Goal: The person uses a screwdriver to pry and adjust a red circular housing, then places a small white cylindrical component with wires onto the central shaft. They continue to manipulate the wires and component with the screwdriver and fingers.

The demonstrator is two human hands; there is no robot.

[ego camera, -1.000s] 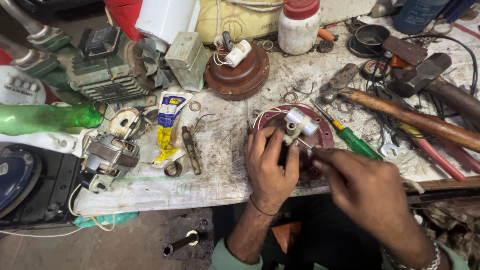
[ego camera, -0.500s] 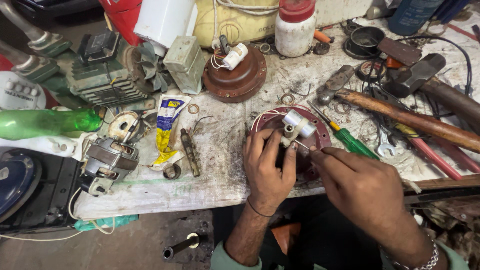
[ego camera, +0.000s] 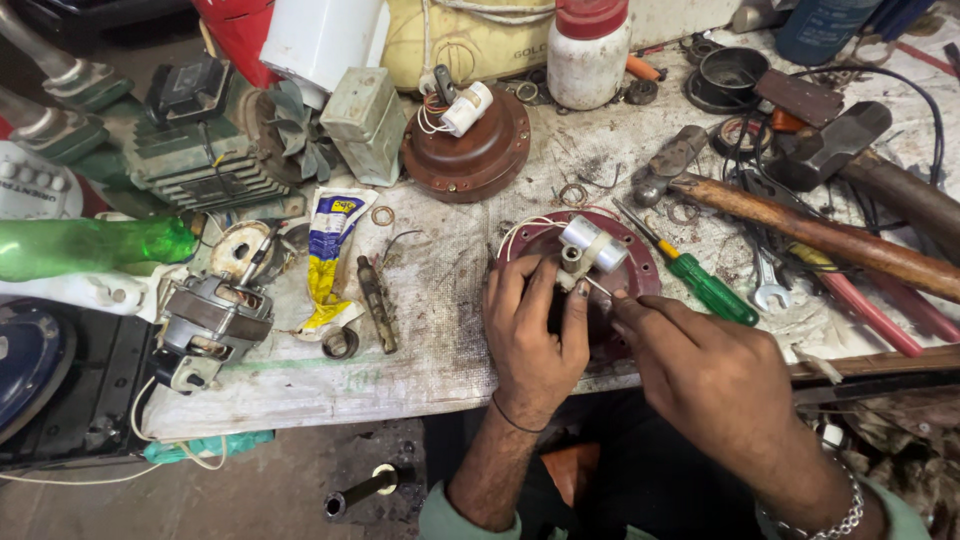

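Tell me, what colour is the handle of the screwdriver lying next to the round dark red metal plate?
Green, with a small yellow collar; the head view shows the screwdriver best.

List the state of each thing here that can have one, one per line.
Left hand: gripping the dark red motor cover.
Right hand: fingertips pinching at the white capacitor.
White jar: upright, red lid on.
Green bottle: lying on its side.
Green screwdriver: lying loose.

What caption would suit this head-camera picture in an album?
Left hand steadies a round reddish-brown metal motor cover with a silver cylindrical capacitor, while the right hand pinches its thin white wire.
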